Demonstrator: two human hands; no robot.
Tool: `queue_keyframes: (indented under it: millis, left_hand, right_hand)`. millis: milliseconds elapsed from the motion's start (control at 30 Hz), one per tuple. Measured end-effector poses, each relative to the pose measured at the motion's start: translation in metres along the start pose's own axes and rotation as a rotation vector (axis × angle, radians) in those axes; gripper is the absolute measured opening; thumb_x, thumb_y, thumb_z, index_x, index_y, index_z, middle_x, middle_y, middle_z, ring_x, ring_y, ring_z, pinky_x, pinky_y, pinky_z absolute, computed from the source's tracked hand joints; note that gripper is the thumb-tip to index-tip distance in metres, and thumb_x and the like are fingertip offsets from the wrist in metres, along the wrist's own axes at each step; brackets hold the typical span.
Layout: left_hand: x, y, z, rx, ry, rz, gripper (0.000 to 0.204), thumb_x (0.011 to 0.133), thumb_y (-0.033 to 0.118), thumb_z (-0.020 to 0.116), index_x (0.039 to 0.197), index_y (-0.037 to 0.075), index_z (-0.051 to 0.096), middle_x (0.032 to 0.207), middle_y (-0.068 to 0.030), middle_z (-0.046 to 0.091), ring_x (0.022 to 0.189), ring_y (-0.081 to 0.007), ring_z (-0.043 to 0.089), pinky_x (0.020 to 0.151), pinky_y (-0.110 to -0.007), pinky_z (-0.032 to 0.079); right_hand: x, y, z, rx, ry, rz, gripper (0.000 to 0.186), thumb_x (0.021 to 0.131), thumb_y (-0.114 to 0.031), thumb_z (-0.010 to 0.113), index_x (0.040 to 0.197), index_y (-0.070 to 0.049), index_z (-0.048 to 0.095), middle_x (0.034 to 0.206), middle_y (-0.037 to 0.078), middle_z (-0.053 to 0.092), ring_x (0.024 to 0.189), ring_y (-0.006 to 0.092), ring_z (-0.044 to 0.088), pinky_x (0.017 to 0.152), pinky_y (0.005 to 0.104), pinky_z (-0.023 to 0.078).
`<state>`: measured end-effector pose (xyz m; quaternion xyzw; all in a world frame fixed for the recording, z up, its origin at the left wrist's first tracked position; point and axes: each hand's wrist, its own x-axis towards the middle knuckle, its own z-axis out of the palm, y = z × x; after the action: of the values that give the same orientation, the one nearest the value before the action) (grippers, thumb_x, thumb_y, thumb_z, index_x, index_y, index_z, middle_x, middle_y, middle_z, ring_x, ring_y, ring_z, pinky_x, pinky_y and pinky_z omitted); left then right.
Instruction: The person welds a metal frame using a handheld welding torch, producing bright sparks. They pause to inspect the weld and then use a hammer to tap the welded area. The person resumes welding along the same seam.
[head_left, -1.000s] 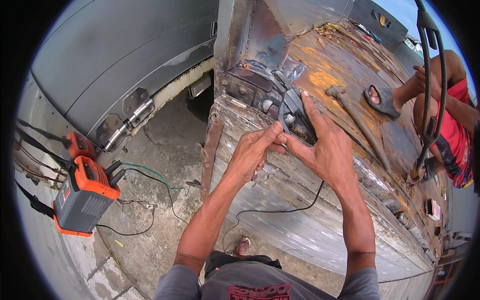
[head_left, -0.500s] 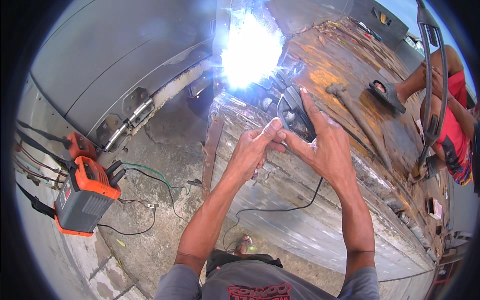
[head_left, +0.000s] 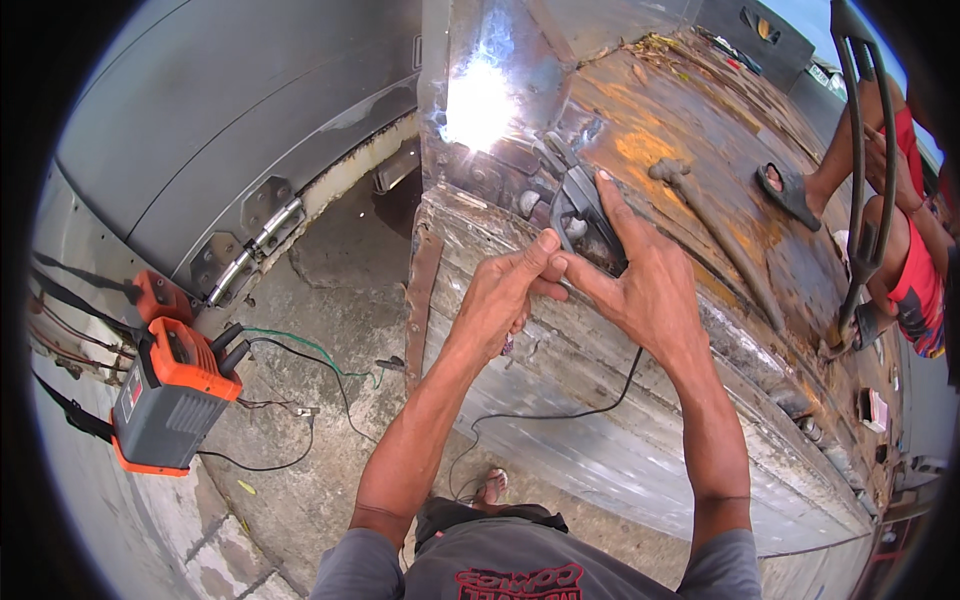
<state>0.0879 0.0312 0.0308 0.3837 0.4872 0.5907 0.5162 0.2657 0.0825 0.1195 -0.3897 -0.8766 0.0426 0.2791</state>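
A bright welding arc (head_left: pixel 478 105) glares at the foot of an upright steel plate (head_left: pixel 545 45), hiding the joint. My right hand (head_left: pixel 640 290) grips a dark electrode holder (head_left: pixel 580 195), index finger along its top, its cable trailing down. My left hand (head_left: pixel 500 300) is closed just below the holder, thumb tip against it beside my right thumb. A small patterned thing shows under the curled left fingers, too hidden to name. Both hands are over the edge of the rusty steel deck (head_left: pixel 730 150).
An orange-and-grey welding machine (head_left: pixel 170 400) with cables is at the left, near a hinged grey panel (head_left: pixel 220 100). A long rod (head_left: pixel 730 250) lies on the deck. At right another person's leg (head_left: pixel 840 150) and sandal (head_left: pixel 785 200) show, behind a hanging black turnbuckle-like fitting (head_left: pixel 860 230).
The arc has lit since a second ago and its glare is smaller than half a second ago. My hands and the holder have edged slightly up and left.
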Motion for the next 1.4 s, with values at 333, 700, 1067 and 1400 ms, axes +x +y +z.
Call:
queue_keyframes:
  millis: [333,700,1067,1400]
  left_hand:
    - [-0.003,0.005,0.003,0.005,0.007,0.012,0.077,0.1,0.076,0.064,0.097,-0.001,0.075,0.078,-0.0173,0.077,0.038,-0.0028,0.044,0.034,-0.02,0.032]
    - [-0.004,0.008,0.0,-0.013,-0.014,-0.035,0.079,0.098,0.071,0.071,0.11,-0.007,0.078,0.084,-0.0155,0.076,0.046,-0.005,0.05,0.041,-0.021,0.035]
    - [-0.002,0.005,0.004,-0.009,0.02,0.007,0.075,0.102,0.073,0.064,0.096,-0.001,0.076,0.076,-0.0164,0.076,0.038,-0.0032,0.043,0.034,-0.02,0.032]
    - [0.0,-0.001,0.0,0.027,0.014,0.001,0.076,0.1,0.075,0.064,0.098,0.0,0.076,0.077,-0.0171,0.077,0.037,-0.0031,0.043,0.034,-0.02,0.032]
  right_hand:
    - [-0.005,-0.003,-0.007,0.06,0.031,0.045,0.099,0.085,-0.045,0.09,0.165,-0.006,0.048,0.125,0.03,0.075,0.11,0.0421,0.077,0.095,0.045,0.059]
    - [-0.003,0.002,-0.002,0.033,-0.002,0.022,0.098,0.091,-0.06,0.081,0.164,-0.003,0.049,0.114,0.03,0.075,0.1,0.0452,0.076,0.084,0.0524,0.06]
    - [-0.002,0.004,-0.001,0.054,-0.025,0.044,0.1,0.09,-0.062,0.081,0.164,-0.002,0.048,0.116,0.031,0.075,0.101,0.0458,0.077,0.084,0.0528,0.06]
    - [-0.002,0.004,-0.001,0.143,-0.044,0.055,0.1,0.09,-0.06,0.082,0.164,-0.002,0.048,0.127,0.029,0.075,0.112,0.0443,0.076,0.094,0.0502,0.061]
